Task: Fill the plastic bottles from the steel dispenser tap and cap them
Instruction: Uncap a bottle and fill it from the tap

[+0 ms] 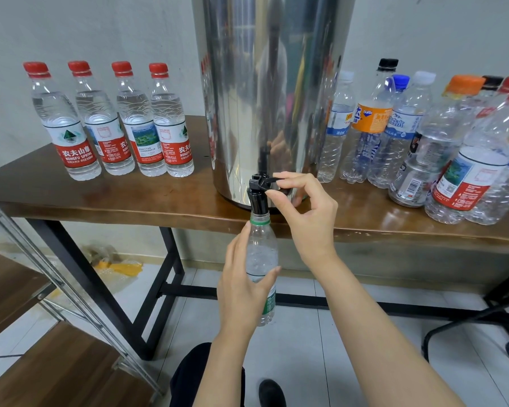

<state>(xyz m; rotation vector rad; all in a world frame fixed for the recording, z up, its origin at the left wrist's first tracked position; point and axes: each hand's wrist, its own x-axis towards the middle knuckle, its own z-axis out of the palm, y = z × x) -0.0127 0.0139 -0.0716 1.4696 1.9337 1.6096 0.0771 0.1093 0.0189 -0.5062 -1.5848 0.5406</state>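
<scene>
Fingers [290, 177] of R hand [309, 218]: pinched on black tap lever [266, 181]. L hand [241, 286]: wrapped round green-label bottle [262, 254], mouth up at spout of steel dispenser [271, 98], just off table [130, 198] edge.
Advice: neck square under spout; release lever before brim.
Contents: held bottle uncapped, bubbly water, level unclear. 4 red-cap bottles [112, 118], L side: full. Mixed bottles [423, 136], R side: approx. empty, capped.

4 capped bottles [135, 121] and clustered mixed bottles [406, 127] flank the dispenser [271, 83].
</scene>
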